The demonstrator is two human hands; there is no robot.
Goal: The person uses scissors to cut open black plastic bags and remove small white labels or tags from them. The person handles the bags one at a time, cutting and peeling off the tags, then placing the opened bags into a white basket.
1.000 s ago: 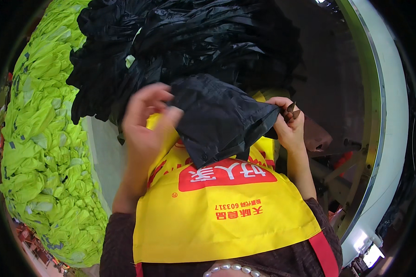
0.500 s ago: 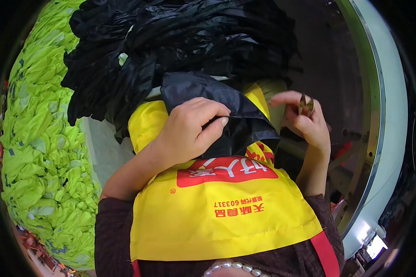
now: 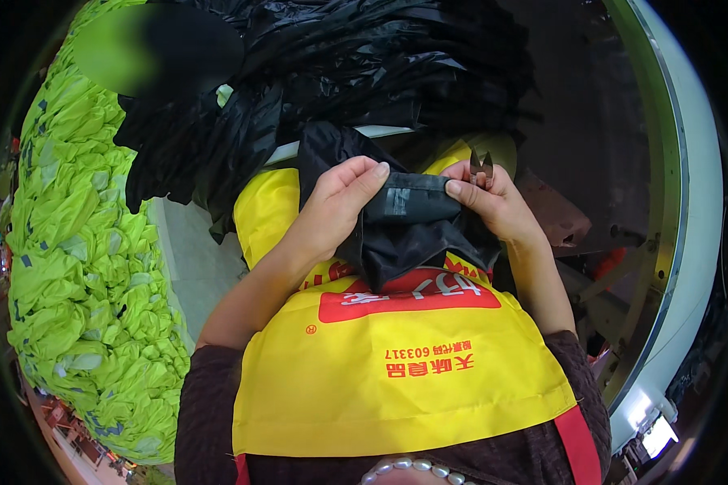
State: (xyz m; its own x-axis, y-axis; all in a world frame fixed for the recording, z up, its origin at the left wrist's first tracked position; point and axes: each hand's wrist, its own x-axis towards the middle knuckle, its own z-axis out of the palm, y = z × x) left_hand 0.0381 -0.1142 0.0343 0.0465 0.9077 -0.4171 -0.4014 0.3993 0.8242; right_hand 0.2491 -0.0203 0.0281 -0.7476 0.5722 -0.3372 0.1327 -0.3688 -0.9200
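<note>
Heaped along the left side sits a big pile of bright green garments (image 3: 73,267), and across the top a mound of black garments (image 3: 340,73) spills over the pale desk (image 3: 194,259). Down in front, a yellow apron (image 3: 396,380) with a red panel covers the person's lap, and a string of pearl beads (image 3: 404,470) peeks in at the bottom edge. Centre stage now: the left hand (image 3: 340,202) and the right hand (image 3: 493,206) both grip a folded piece of black fabric (image 3: 408,222), held just above the apron, close to the chest. Left fingers (image 3: 372,174) are curled over the fabric's upper left edge, thumb on top, pinching it tight. Right fingers (image 3: 455,188) pinch the upper right edge, and that same hand also carries small metal snips (image 3: 481,166), blades poking up above the knuckles. Between the two hands the fabric is pulled flat, with a greyish patch showing on its face; the rest hangs bunched below onto the apron.
</note>
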